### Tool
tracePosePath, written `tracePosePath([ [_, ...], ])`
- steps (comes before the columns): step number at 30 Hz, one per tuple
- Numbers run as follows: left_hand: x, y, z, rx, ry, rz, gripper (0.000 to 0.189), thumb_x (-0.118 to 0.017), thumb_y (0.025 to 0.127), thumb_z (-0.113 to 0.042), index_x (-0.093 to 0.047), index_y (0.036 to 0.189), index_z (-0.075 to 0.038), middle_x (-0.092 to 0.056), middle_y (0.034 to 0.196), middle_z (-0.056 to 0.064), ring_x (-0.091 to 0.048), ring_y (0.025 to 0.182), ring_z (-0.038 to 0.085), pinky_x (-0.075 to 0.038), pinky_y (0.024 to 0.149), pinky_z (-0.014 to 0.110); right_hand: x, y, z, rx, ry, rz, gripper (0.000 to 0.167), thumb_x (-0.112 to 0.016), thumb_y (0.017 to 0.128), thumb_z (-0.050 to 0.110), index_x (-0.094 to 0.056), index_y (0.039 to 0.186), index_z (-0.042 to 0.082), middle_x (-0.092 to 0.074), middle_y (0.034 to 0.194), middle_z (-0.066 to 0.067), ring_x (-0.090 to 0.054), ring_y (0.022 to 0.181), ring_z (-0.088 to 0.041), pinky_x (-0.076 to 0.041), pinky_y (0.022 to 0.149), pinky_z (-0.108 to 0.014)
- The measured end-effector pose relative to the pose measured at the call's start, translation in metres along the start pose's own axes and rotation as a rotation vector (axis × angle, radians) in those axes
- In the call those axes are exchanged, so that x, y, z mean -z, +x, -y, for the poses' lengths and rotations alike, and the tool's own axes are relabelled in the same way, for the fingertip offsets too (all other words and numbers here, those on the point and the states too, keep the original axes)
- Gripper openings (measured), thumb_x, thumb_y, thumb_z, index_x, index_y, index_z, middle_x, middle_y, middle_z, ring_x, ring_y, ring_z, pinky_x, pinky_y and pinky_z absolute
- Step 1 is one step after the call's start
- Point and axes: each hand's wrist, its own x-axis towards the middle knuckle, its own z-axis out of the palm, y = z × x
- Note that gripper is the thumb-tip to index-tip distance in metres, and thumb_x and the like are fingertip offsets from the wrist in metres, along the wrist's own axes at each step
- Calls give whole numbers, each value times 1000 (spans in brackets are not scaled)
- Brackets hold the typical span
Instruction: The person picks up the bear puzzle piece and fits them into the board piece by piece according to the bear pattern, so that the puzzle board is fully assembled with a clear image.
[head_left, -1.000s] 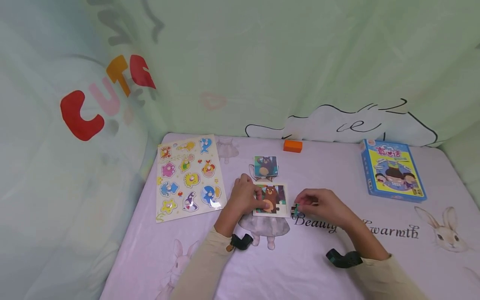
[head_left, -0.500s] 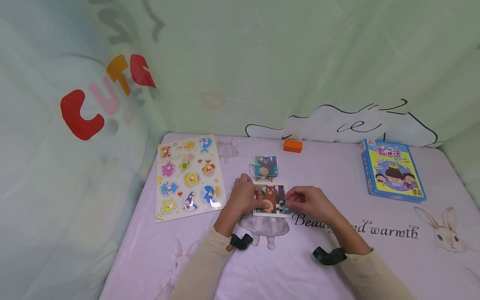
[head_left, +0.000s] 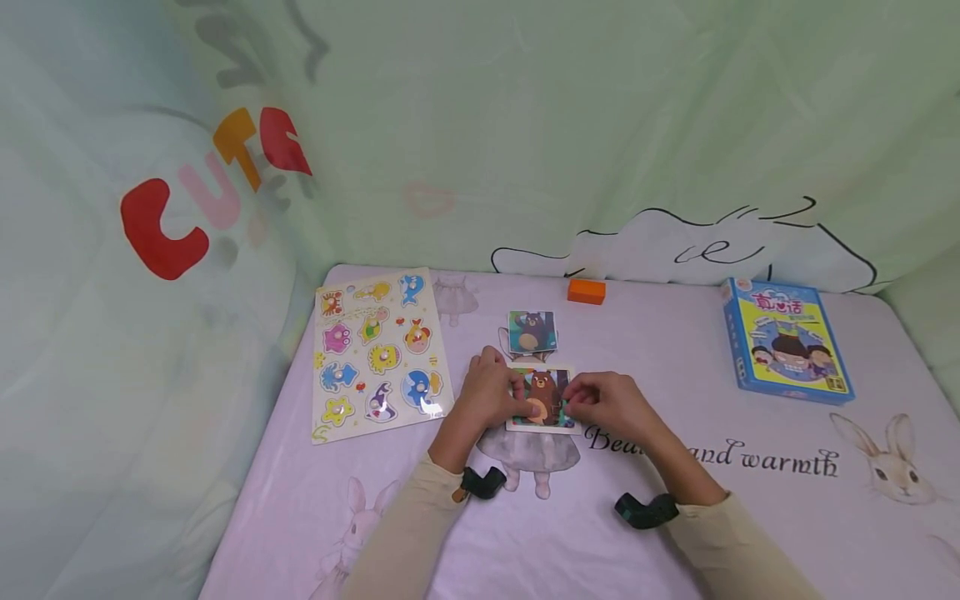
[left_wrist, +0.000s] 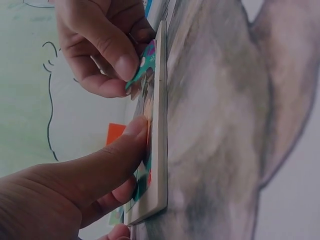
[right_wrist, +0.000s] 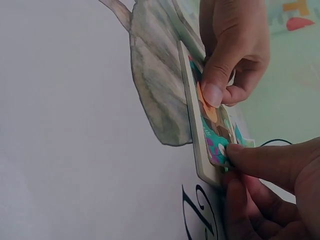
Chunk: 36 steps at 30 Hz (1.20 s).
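A bear jigsaw puzzle in a white-bordered board (head_left: 543,430) lies on the cloth at the middle. My left hand (head_left: 491,392) grips the board's left side, its thumb pressing on the bear's belly. With thumb and fingers my right hand (head_left: 611,404) pinches a teal puzzle piece (right_wrist: 216,145) at the board's lower right corner. In the left wrist view that piece (left_wrist: 146,59) is tilted, its outer edge raised off the board. Just behind the board lies a small bear picture card (head_left: 532,332).
An animal peg puzzle board (head_left: 397,329) lies at the left. An orange block (head_left: 586,292) sits at the back, and a blue and yellow box (head_left: 787,340) stands off to the right. Printed fabric (head_left: 637,167) hangs behind the table.
My right hand has moved left with the puzzle piece, from beside the board onto its lower right corner gap. The left hand has stayed in place.
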Motion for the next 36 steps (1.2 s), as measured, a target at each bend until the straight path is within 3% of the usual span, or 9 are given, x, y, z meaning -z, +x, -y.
tracePosePath([
  [3,1,-2,-4,11,12,-16,39,-91,72,-46,-65,57,-22,-44,102,3,-41,94,19,-38,73,29,-1,0,1,-1,-19,-15,7,-76,88,13,-74,95,10,-66,79,1,-56,74,-15,-48,66,-26],
  [6,2,-5,-10,0,86,-41,34,-90,73,-47,-69,65,-21,-44,104,3,-41,97,20,-38,73,31,-2,0,2,-10,-36,-22,7,-76,87,13,-74,94,10,-65,78,1,-55,74,-15,-47,66,-26],
  [9,1,-6,-16,-73,160,-68,26,-87,77,-45,-78,87,-22,-47,109,3,-42,101,20,-39,75,33,0,-1,2,-30,-43,-28,8,-75,89,16,-74,95,11,-64,78,1,-54,75,-16,-46,65,-27],
  [12,-2,-5,-20,-161,127,-83,22,-84,82,-37,-79,99,-23,-53,110,2,-47,102,19,-41,78,33,2,-1,1,-56,-44,-30,9,-75,91,19,-74,96,12,-64,79,0,-54,76,-17,-45,66,-29],
  [15,-7,-3,-20,-195,42,-67,10,-80,87,-33,-77,91,-24,-56,105,0,-48,100,18,-41,78,31,3,-2,-1,-73,-39,-20,10,-75,91,20,-73,97,12,-64,80,-1,-54,77,-18,-46,67,-29],
  [18,-13,-1,-19,-183,-7,-46,10,-79,88,-34,-74,85,-26,-56,103,-1,-47,98,16,-39,78,29,4,-1,-3,-84,-30,-5,11,-76,91,20,-72,97,12,-63,81,-1,-54,78,-18,-46,68,-30],
  [36,-20,1,-17,-177,-12,-65,12,-82,85,-35,-76,81,-26,-57,102,-2,-45,96,16,-37,77,29,3,3,-7,-84,-42,16,14,-79,88,21,-70,96,12,-62,81,-1,-53,79,-18,-46,69,-29],
])
